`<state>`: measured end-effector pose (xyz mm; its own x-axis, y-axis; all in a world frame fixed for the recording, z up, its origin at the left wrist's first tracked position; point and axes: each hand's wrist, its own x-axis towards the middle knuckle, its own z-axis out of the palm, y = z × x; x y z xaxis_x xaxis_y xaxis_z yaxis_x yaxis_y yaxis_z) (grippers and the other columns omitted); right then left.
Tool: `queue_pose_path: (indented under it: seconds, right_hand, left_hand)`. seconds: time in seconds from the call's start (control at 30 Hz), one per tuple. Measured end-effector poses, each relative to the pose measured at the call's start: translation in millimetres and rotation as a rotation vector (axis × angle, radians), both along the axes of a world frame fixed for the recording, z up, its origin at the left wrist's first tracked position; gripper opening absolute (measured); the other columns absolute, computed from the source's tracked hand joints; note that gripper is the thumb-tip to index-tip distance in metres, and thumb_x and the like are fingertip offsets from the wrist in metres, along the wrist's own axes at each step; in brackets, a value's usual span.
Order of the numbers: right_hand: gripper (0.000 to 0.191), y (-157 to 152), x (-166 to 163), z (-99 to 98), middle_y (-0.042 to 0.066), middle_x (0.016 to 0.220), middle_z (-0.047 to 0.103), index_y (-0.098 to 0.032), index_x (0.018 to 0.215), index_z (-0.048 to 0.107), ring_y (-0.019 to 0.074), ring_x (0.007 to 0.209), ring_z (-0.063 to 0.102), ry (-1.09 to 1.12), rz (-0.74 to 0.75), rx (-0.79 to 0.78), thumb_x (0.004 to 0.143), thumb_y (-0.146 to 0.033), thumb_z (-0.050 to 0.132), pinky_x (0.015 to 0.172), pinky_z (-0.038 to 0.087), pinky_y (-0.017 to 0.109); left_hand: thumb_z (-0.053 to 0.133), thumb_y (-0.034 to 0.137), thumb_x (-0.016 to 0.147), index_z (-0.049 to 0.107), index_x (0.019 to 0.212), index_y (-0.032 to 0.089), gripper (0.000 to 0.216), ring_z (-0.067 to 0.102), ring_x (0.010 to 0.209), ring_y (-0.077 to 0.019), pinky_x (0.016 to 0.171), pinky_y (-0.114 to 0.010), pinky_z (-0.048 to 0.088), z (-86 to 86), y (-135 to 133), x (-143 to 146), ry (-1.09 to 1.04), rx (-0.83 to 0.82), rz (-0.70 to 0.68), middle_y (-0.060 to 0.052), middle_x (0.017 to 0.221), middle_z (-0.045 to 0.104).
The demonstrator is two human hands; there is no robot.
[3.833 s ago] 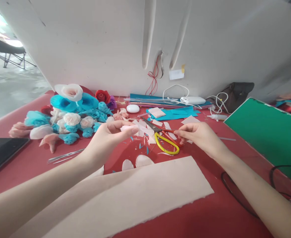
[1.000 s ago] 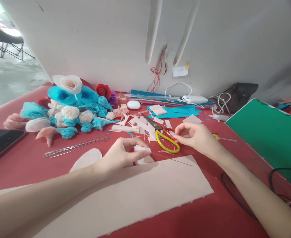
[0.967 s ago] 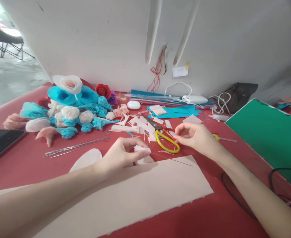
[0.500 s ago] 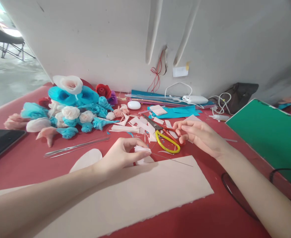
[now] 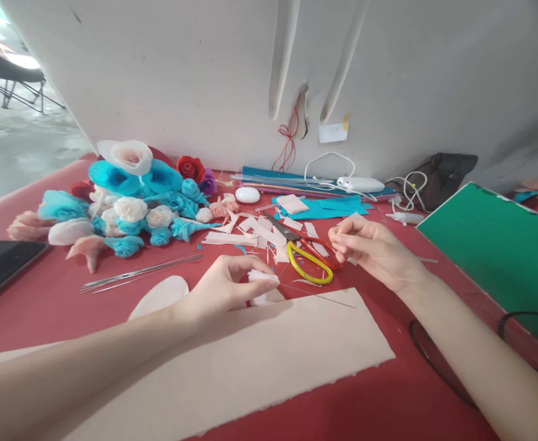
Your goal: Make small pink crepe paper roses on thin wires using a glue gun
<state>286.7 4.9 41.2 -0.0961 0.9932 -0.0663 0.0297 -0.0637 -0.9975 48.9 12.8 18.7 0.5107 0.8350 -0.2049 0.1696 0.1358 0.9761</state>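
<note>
Between its thumb and fingers, my left hand (image 5: 229,283) pinches a small white crepe-paper flower piece (image 5: 262,277). A thin wire (image 5: 317,294) runs out of it to the right, over a long pale paper sheet (image 5: 232,367). My right hand (image 5: 372,251) is raised beyond the wire's end, thumb and fingertips brought together; what they hold, if anything, is too small to make out. Just left of its fingertips lie scissors (image 5: 312,266) with one yellow and one red handle. Pale paper scraps (image 5: 264,231) surround the blades.
Several crepe-paper flowers (image 5: 131,211) are heaped at the back left. Loose wires (image 5: 140,272) and a phone (image 5: 2,266) lie in front of them. Behind the scissors are blue paper (image 5: 328,208) and a white glue gun (image 5: 360,184). A green board (image 5: 498,257) stands at right.
My right hand has shifted slightly right, and its spread fingers have drawn together into a pinch. My left hand and the flower piece have stayed almost still.
</note>
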Motion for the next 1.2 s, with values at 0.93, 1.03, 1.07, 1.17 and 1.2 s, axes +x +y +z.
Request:
queue_pose_path:
  seconds: [0.93, 1.03, 1.07, 1.17, 1.2]
  right_hand:
    - [0.04, -0.6, -3.6, -5.7, 0.002, 0.069, 0.065, -0.016, 0.084, 0.051, 0.016, 0.065, 0.061, -0.328, -0.179, 0.065, 0.057, -0.028, 0.077, 0.059, 0.045, 0.024]
    - [0.042, -1.3, -4.9, -6.9, -0.004, 0.06, 0.057, -0.017, 0.079, 0.047, 0.009, 0.056, 0.053, -0.331, -0.19, 0.111, 0.053, -0.022, 0.079, 0.057, 0.041, 0.021]
    - [0.04, -1.6, -5.6, -6.8, -0.005, 0.06, 0.054, -0.017, 0.078, 0.047, 0.0076, 0.054, 0.05, -0.317, -0.189, 0.12, 0.054, -0.022, 0.078, 0.056, 0.04, 0.021]
    - [0.025, -1.8, -7.9, -4.5, -0.002, 0.071, 0.054, -0.016, 0.081, 0.049, 0.0071, 0.055, 0.049, -0.225, -0.161, 0.109, 0.068, -0.029, 0.067, 0.053, 0.04, 0.021]
    - [0.022, -1.5, -8.3, -3.5, 0.0, 0.076, 0.055, -0.016, 0.084, 0.05, 0.0077, 0.057, 0.05, -0.188, -0.148, 0.098, 0.07, -0.028, 0.063, 0.053, 0.04, 0.022]
  left_hand:
    - [0.066, 0.03, 0.064, 0.061, 0.06, 0.015, 0.017, 0.05, 0.052, -0.0082, 0.048, -0.016, 0.038, -1.6, 0.8, 0.1, 0.001, 0.012, -0.002, 0.002, 0.058, 0.057]
    - [0.066, 0.028, 0.065, 0.061, 0.061, 0.015, 0.015, 0.05, 0.052, -0.0076, 0.048, -0.016, 0.038, -2.2, 1.7, -0.2, -0.007, 0.007, -0.006, 0.003, 0.059, 0.057]
    - [0.066, 0.028, 0.065, 0.061, 0.061, 0.014, 0.015, 0.05, 0.053, -0.0076, 0.049, -0.016, 0.038, -2.3, 1.8, -0.2, -0.01, 0.004, -0.008, 0.003, 0.059, 0.057]
    - [0.066, 0.028, 0.066, 0.06, 0.06, 0.014, 0.017, 0.05, 0.054, -0.0072, 0.05, -0.015, 0.038, -2.2, 1.2, -0.1, -0.018, -0.003, -0.008, 0.003, 0.059, 0.057]
    - [0.066, 0.029, 0.067, 0.06, 0.06, 0.014, 0.017, 0.05, 0.055, -0.0071, 0.05, -0.015, 0.038, -2.1, 0.8, -0.1, -0.019, -0.004, -0.007, 0.003, 0.06, 0.057]
